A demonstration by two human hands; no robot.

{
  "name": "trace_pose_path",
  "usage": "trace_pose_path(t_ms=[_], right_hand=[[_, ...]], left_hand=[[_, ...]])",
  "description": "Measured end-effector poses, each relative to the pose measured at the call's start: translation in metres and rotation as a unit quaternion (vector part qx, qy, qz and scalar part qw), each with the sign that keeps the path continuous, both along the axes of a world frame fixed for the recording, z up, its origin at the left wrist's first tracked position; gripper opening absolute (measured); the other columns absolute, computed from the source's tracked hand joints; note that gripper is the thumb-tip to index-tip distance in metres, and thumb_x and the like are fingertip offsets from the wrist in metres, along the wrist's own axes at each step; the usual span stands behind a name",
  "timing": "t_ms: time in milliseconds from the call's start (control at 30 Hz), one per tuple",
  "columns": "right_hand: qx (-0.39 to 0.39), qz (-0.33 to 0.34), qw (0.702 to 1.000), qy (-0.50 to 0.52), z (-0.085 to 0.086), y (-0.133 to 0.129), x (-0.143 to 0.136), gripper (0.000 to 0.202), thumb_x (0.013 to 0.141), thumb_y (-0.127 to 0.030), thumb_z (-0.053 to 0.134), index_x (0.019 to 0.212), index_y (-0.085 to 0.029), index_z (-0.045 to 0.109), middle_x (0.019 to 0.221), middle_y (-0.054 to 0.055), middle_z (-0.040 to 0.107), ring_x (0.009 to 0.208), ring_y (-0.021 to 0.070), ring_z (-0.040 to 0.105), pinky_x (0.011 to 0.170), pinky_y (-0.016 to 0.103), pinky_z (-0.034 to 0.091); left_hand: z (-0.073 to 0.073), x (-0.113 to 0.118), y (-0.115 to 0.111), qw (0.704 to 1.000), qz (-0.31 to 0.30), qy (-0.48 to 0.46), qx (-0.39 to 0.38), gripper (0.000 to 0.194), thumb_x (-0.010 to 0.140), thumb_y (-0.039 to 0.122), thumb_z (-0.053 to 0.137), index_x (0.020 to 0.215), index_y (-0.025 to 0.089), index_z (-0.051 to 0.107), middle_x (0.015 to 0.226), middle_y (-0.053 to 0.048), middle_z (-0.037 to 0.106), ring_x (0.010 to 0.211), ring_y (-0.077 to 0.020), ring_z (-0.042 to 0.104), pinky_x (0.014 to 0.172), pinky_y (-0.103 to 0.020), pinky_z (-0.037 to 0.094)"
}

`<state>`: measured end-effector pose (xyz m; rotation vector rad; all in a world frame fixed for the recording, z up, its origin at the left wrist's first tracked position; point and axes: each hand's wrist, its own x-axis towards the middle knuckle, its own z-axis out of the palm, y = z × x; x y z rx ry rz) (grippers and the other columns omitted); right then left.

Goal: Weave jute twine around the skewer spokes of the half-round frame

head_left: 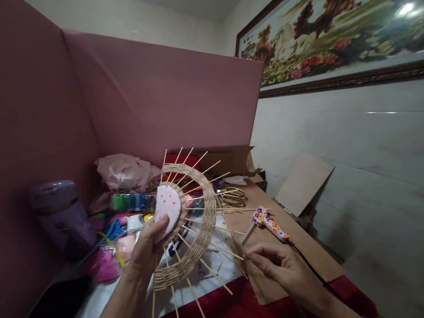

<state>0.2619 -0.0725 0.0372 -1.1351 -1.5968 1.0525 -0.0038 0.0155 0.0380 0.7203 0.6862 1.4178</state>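
My left hand [154,240] grips a half-round frame of thin wooden sticks, its thumb lying over a white half-disc with red dots [168,202] at the centre. Tan twine woven between the sticks makes a wide band [210,213] and a narrower one by the disc; the stick ends fan outward. Near the tip of one stick, my right hand [273,265] has thumb and forefinger pinched together. What lies between those fingertips is too small to make out. Just beyond them a flower-patterned glue gun [271,224] rests on cardboard, its black cord running toward me.
Colourful packets of clay [107,262] and a row of green and blue blocks [132,202] crowd the left side. A purple canister [65,221] stands behind them. Scissors with looped handles [233,196] lie at the back. Pink panels [165,94] enclose the table.
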Motion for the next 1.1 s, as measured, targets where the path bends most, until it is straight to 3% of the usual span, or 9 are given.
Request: trace_pose_path(t_ms=[233, 400, 600, 767, 933, 1100], right_hand=[[0.087, -0.046, 0.989, -0.112, -0.002, -0.010, -0.002, 0.024, 0.086, -0.033, 0.051, 0.070, -0.018, 0.060, 0.062, 0.001, 0.055, 0.060, 0.0131, 0.049, 0.055, 0.023, 0.037], [0.158, -0.055, 0.974, -0.151, -0.005, -0.017, -0.016, 0.013, 0.084, -0.023, 0.053, 0.085, -0.020, 0.066, 0.068, 0.003, 0.065, 0.063, 0.0163, 0.059, 0.058, 0.024, 0.043], [0.328, -0.064, 0.923, -0.190, -0.013, -0.016, -0.028, 0.025, 0.084, -0.012, 0.048, 0.105, -0.016, 0.062, 0.082, 0.008, 0.069, 0.073, 0.0170, 0.066, 0.065, 0.024, 0.050], [0.386, -0.081, 0.888, -0.235, -0.006, -0.014, -0.021, 0.027, 0.082, -0.009, 0.050, 0.105, -0.016, 0.061, 0.076, 0.008, 0.068, 0.068, 0.0168, 0.065, 0.062, 0.025, 0.050], [0.355, -0.108, 0.909, -0.189, -0.002, -0.017, -0.010, 0.024, 0.083, -0.009, 0.047, 0.101, -0.018, 0.060, 0.079, 0.006, 0.068, 0.070, 0.0152, 0.065, 0.060, 0.023, 0.049], [0.313, -0.074, 0.936, -0.145, -0.025, -0.013, -0.019, 0.026, 0.082, -0.009, 0.050, 0.102, -0.020, 0.062, 0.082, 0.005, 0.069, 0.075, 0.0155, 0.065, 0.066, 0.023, 0.051]], left_hand=[[-0.001, 0.000, 0.001, 1.000, 0.002, 0.003, 0.007, 0.041, 0.066, 0.008, 0.065, 0.107, 0.010, 0.059, 0.086, -0.011, 0.072, 0.068, -0.0204, 0.068, 0.061, -0.027, 0.058], [-0.003, 0.002, 0.001, 1.000, -0.006, 0.028, 0.012, 0.044, 0.065, 0.011, 0.067, 0.109, 0.011, 0.059, 0.090, -0.011, 0.071, 0.074, -0.0224, 0.068, 0.069, -0.032, 0.058], [-0.005, 0.005, 0.001, 1.000, 0.013, 0.009, 0.009, 0.039, 0.064, 0.012, 0.068, 0.103, 0.011, 0.061, 0.087, -0.010, 0.071, 0.070, -0.0199, 0.068, 0.063, -0.028, 0.058], [-0.001, 0.005, 0.000, 1.000, 0.019, -0.022, 0.000, 0.029, 0.065, 0.008, 0.065, 0.093, 0.010, 0.063, 0.080, -0.009, 0.072, 0.063, -0.0173, 0.067, 0.059, -0.025, 0.058], [0.003, 0.001, -0.001, 0.998, 0.040, -0.045, -0.029, 0.022, 0.066, 0.005, 0.058, 0.087, 0.008, 0.063, 0.071, -0.009, 0.071, 0.052, -0.0169, 0.065, 0.047, -0.024, 0.056], [0.001, 0.005, -0.001, 0.997, 0.030, -0.054, -0.051, 0.019, 0.067, 0.005, 0.057, 0.085, 0.008, 0.063, 0.070, -0.009, 0.071, 0.052, -0.0179, 0.065, 0.048, -0.026, 0.056]])
